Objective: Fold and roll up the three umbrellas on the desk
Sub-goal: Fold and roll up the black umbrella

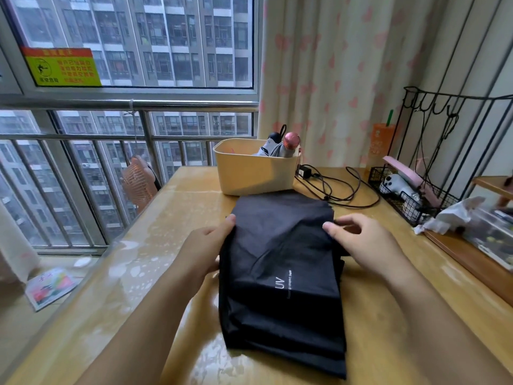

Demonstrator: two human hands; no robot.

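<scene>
A black umbrella [283, 276] lies flattened along the middle of the wooden desk [172, 245], its canopy folded into a long panel with white "UV" lettering. My left hand [206, 245] grips the canopy's left edge, thumb on top of the cloth. My right hand [363, 243] pinches the right edge, fingers curled over the fabric. Two rolled umbrellas, one grey [268, 150] and one with a pink round handle [290, 144], stand in the cream bin [249, 173] at the back of the desk.
A black cable and charger [330, 184] lie right of the bin. A black wire rack [416, 195] with small items, crumpled white paper [449, 215] and a clear box stand at the right edge. A window with railing is on the left, a curtain behind.
</scene>
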